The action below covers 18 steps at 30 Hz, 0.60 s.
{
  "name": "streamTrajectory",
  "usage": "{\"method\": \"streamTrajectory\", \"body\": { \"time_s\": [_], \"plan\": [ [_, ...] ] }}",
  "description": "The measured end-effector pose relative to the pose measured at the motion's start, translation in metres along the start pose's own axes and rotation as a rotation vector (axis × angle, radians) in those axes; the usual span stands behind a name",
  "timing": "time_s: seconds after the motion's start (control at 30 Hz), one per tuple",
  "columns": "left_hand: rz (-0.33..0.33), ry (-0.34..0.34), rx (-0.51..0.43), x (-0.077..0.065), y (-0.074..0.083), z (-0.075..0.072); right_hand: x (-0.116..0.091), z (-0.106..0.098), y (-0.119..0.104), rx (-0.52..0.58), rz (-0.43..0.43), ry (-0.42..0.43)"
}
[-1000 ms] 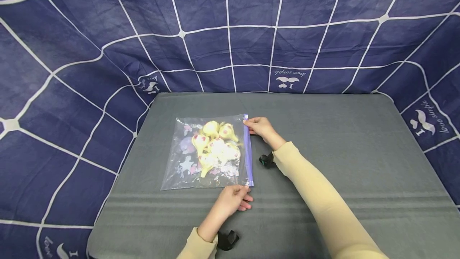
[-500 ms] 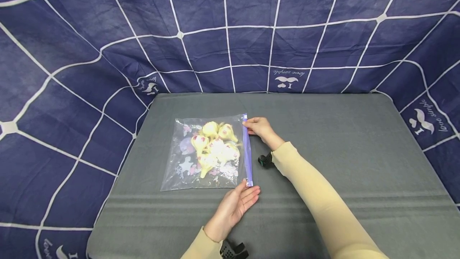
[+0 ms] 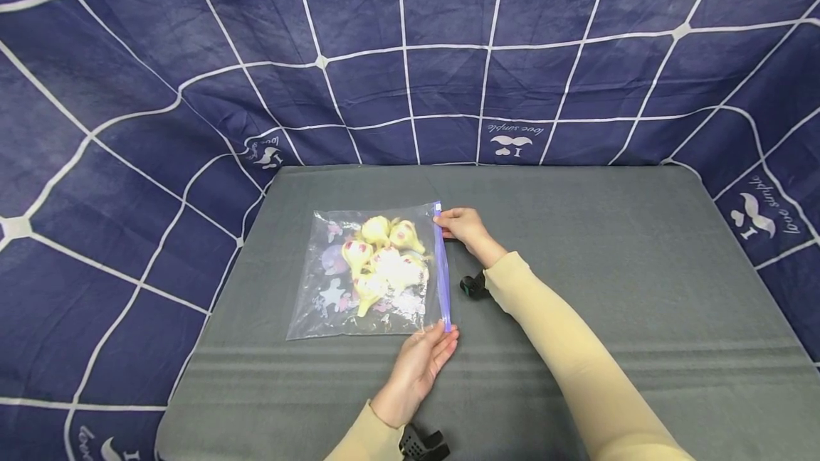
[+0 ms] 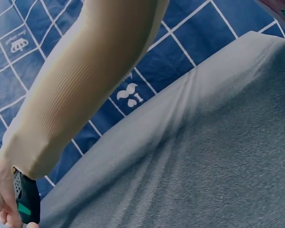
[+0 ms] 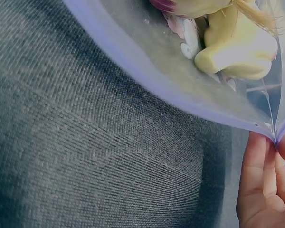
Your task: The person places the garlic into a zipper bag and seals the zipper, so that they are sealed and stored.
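Observation:
A clear zip bag (image 3: 307, 304) with a purple zip strip (image 3: 443, 269) lies flat with its mouth to the right. Inside are several pale yellow garlic bulbs (image 3: 357, 255) with purplish marks; glare whitens some. My right hand (image 3: 468, 226) pinches the strip near its far end. At the near end my left hand (image 3: 413, 368) pinches the corner, thumb above and fingers below. In the right wrist view, fingers (image 5: 259, 161) pinch the mouth's corner, and the two strips stand apart beside it. The left wrist view mostly shows my right sleeve (image 4: 85, 71).
Grey cloth (image 3: 608, 269) covers the table. Dark blue fabric (image 3: 448, 84) with white lines rises behind and at both sides. A black wrist camera (image 3: 472, 285) sits under the right wrist, another camera (image 3: 424, 444) under the left.
My left hand opened its fingers and turned at the near corner, then closed in on the strip's end. My right hand and the bag have hardly moved.

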<state>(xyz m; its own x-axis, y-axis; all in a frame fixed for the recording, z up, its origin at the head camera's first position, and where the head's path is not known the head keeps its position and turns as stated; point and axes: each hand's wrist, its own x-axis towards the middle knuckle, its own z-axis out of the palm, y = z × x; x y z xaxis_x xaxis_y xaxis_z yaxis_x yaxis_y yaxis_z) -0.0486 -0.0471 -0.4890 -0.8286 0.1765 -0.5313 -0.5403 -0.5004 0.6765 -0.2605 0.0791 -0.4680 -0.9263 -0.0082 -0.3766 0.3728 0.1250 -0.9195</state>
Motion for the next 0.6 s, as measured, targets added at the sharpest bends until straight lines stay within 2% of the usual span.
{"method": "streamTrajectory", "body": {
  "time_s": [0.23,0.43,0.6],
  "plan": [
    [0.007,0.031,0.063,-0.003,-0.0031,0.0004,0.005,-0.0012,0.0003,-0.006,0.019,0.037],
    [0.01,0.034,0.079,-0.0056,-0.0037,0.0002,0.0078,-0.0015,-0.0033,0.002,0.008,0.062],
    [-0.02,0.028,0.062,-0.007,-0.0031,-0.0002,0.0066,-0.0015,-0.0052,0.027,0.037,0.073]
  ]
}}
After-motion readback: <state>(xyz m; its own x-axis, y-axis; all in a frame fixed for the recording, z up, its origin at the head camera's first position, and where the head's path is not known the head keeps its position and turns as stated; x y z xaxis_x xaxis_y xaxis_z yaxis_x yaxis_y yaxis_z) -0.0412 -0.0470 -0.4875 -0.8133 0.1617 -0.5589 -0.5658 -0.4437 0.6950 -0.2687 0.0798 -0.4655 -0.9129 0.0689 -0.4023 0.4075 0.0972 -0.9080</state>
